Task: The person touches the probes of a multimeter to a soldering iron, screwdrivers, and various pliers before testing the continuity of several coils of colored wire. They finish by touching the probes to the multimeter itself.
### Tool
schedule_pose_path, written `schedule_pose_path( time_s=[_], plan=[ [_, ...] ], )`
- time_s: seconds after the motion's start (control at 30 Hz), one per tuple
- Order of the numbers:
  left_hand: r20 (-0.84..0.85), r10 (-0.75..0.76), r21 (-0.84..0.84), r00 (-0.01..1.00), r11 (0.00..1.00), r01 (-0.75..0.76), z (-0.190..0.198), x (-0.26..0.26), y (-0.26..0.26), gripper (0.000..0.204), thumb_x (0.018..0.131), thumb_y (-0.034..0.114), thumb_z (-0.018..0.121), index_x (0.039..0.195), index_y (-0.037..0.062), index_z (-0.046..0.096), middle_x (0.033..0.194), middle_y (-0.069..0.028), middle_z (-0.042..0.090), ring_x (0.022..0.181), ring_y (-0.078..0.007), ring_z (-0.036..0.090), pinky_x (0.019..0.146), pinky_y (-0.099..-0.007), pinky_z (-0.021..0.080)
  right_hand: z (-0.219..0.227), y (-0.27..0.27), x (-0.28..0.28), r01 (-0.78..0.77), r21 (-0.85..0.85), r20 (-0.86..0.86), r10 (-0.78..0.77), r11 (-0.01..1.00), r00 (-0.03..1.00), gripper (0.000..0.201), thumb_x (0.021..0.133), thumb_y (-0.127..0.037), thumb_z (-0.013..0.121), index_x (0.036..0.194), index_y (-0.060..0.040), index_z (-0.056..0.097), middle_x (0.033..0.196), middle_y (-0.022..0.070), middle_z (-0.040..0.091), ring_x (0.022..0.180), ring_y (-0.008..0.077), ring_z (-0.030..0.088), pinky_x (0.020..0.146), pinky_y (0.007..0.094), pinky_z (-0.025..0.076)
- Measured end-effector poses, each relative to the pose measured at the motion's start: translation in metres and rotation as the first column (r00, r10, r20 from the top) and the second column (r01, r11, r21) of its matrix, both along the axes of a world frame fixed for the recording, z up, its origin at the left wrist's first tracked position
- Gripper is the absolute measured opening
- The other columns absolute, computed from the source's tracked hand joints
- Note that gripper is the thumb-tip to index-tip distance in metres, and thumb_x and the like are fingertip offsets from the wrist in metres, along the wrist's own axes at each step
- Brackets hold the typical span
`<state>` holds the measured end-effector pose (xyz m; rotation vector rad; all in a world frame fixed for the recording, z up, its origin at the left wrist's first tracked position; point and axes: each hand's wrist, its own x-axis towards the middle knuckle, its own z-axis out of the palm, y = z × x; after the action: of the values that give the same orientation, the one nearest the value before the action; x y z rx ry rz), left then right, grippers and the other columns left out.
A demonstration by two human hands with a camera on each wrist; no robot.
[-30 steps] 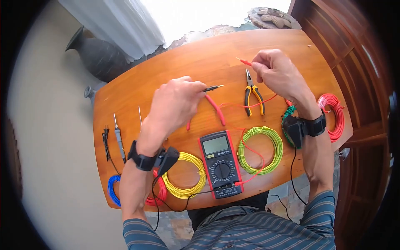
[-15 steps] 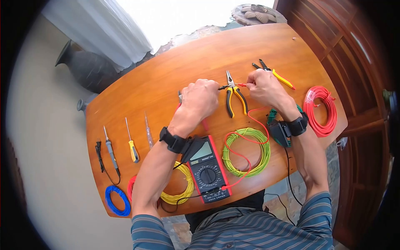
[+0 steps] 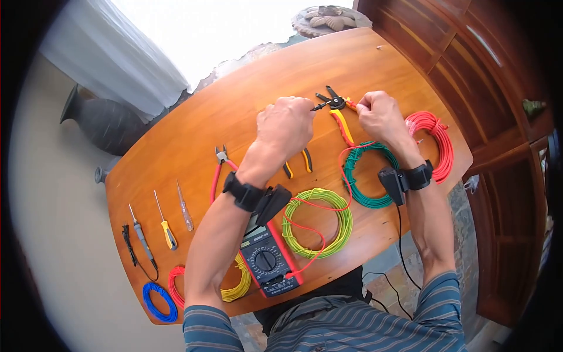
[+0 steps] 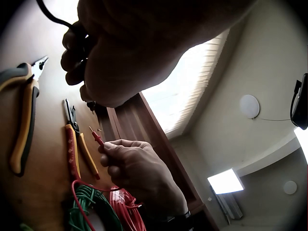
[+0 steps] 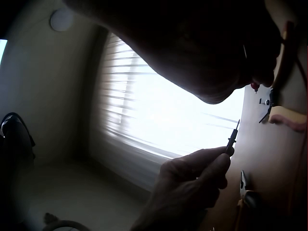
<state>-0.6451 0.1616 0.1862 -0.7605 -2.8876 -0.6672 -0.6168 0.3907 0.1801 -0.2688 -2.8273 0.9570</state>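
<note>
My left hand pinches a black multimeter probe, its tip pointing right. Opposite it, my right hand grips a red probe between thumb and fingers, tip towards the left. Between the two tips, in the head view, lie wire strippers with red and yellow handles; both probes overlap their head there. A red lead runs from the right hand down to the multimeter, which has a dark face and red edges. The left forearm partly hides its screen.
Long-nose pliers lie partly under the left hand, red-handled cutters further left. Coils of green, yellow-green, red and blue wire surround the meter. A screwdriver and a soldering iron lie at the left.
Both probes came together over the long-nose pliers, then moved right to the wire strippers. The head view has shifted too, bringing the strippers and green coil into fuller sight.
</note>
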Motion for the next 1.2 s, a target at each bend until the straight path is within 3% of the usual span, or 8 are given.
schedule_pose_path(
  time_s=[0.4, 0.6, 0.67, 0.83, 0.9, 0.97, 1.0, 1.2],
  plan=[
    [0.093, 0.102, -0.154, 0.990, 0.984, -0.087, -0.029, -0.023, 0.037, 0.026, 0.100, 0.023, 0.063, 0.098, 0.0033, 0.080, 0.097, -0.0277, 0.077, 0.094, -0.0504, 0.074, 0.085, -0.0587, 0.059, -0.028, 0.002, -0.004, -0.175, 0.182, -0.048, 0.187, 0.968, 0.981, 0.022, 0.092, -0.015, 0.066, 0.086, 0.0048, 0.075, 0.087, 0.0311, 0.072, 0.083, 0.0477, 0.074, 0.076, 0.0534, 0.061],
    [0.013, 0.098, -0.136, 0.995, 0.986, -0.095, -0.001, -0.008, 0.032, 0.027, 0.099, 0.028, 0.066, 0.100, 0.0048, 0.080, 0.096, -0.0254, 0.077, 0.095, -0.0474, 0.075, 0.084, -0.0568, 0.060, 0.008, -0.029, 0.034, -0.258, -0.279, -0.294, 0.173, 0.925, 0.940, 0.023, 0.099, -0.012, 0.062, 0.092, 0.0078, 0.070, 0.081, 0.0309, 0.070, 0.080, 0.0479, 0.074, 0.071, 0.0547, 0.058],
    [0.032, 0.056, -0.028, 0.998, 0.998, -0.055, 0.010, -0.002, 0.030, 0.024, 0.098, 0.024, 0.068, 0.113, 0.0100, 0.081, 0.102, -0.0240, 0.078, 0.097, -0.0474, 0.075, 0.084, -0.0539, 0.061, 0.034, -0.043, 0.064, -0.317, -0.417, -0.383, 0.152, 0.852, 0.911, 0.014, 0.103, -0.008, 0.067, 0.102, 0.0052, 0.070, 0.078, 0.0188, 0.068, 0.071, 0.0213, 0.067, 0.067, 0.0363, 0.053],
    [0.026, -0.099, 0.087, 0.995, 0.992, 0.096, 0.038, 0.025, 0.046, 0.025, 0.100, 0.025, 0.070, 0.117, 0.0100, 0.081, 0.098, -0.0219, 0.077, 0.095, -0.0442, 0.075, 0.081, -0.0504, 0.060, 0.073, -0.018, 0.112, -0.349, -0.414, -0.604, 0.033, 0.841, 0.796, 0.015, 0.111, -0.012, 0.062, 0.113, 0.0004, 0.069, 0.080, 0.0012, 0.067, 0.070, 0.0070, 0.061, 0.061, 0.0240, 0.048],
    [-0.034, -0.194, 0.178, 0.981, 0.964, 0.196, 0.041, 0.037, 0.056, 0.022, 0.101, 0.021, 0.070, 0.115, 0.0086, 0.081, 0.094, -0.0192, 0.076, 0.091, -0.0413, 0.074, 0.079, -0.0490, 0.059, 0.099, 0.006, 0.133, -0.183, -0.676, -0.473, -0.230, 0.714, 0.850, 0.015, 0.112, -0.015, 0.062, 0.113, -0.0025, 0.070, 0.079, -0.0016, 0.065, 0.063, 0.0031, 0.056, 0.053, 0.0195, 0.041],
    [-0.059, -0.233, 0.183, 0.971, 0.953, 0.240, 0.041, 0.042, 0.064, 0.022, 0.100, 0.018, 0.071, 0.116, 0.0052, 0.080, 0.090, -0.0182, 0.075, 0.080, -0.0341, 0.071, 0.072, -0.0436, 0.055, 0.100, 0.044, 0.141, -0.059, -0.704, -0.432, -0.361, 0.707, 0.826, 0.016, 0.112, -0.017, 0.063, 0.112, -0.0031, 0.070, 0.079, -0.0025, 0.064, 0.058, 0.0006, 0.051, 0.048, 0.0183, 0.035],
    [-0.082, -0.269, 0.186, 0.960, 0.942, 0.280, 0.040, 0.043, 0.066, 0.023, 0.099, 0.015, 0.072, 0.117, 0.0017, 0.080, 0.085, -0.0171, 0.074, 0.069, -0.0270, 0.068, 0.065, -0.0381, 0.051, 0.098, 0.060, 0.149, -0.006, -0.717, -0.392, -0.396, 0.697, 0.830, 0.016, 0.112, -0.017, 0.062, 0.112, -0.0028, 0.070, 0.079, -0.0027, 0.064, 0.057, 0.0005, 0.050, 0.048, 0.0187, 0.035],
    [0.004, -0.350, 0.166, 0.937, 0.924, 0.345, 0.032, 0.052, 0.069, 0.021, 0.098, 0.014, 0.074, 0.115, 0.0029, 0.081, 0.083, -0.0167, 0.072, 0.071, -0.0298, 0.068, 0.069, -0.0424, 0.052, 0.030, 0.097, 0.188, 0.115, -0.622, -0.286, -0.361, 0.775, 0.888, 0.017, 0.110, -0.013, 0.063, 0.107, 0.0021, 0.070, 0.079, -0.0014, 0.066, 0.066, 0.0043, 0.057, 0.059, 0.0224, 0.045]
  ],
)
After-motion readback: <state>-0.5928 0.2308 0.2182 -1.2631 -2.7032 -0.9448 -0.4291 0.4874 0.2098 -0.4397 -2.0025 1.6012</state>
